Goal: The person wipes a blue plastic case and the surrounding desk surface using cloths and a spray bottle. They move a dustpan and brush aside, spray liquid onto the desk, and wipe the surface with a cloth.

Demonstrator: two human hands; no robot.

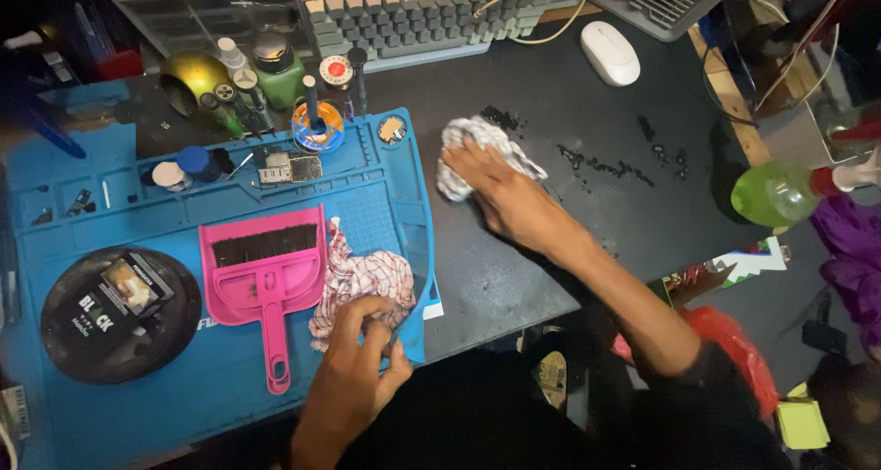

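Two cloths, right hand pressed flat on crumpled white rag, left hand pinched blue rubber mat corner, beside checked cloth, one pink dustpan

this looks like a small electronics repair bench in a home workshop. a blue silicone repair mat with moulded parts compartments covers the left of a dark desk, and a bare circuit board lies in one of its upper trays. little bottles and jars of fluids crowd the upper left, beside a clear drawer organiser. a pink dustpan and brush sits on the mat. an old beige keyboard and a white mouse lie along the top edge, and a green spray bottle stands at the right.
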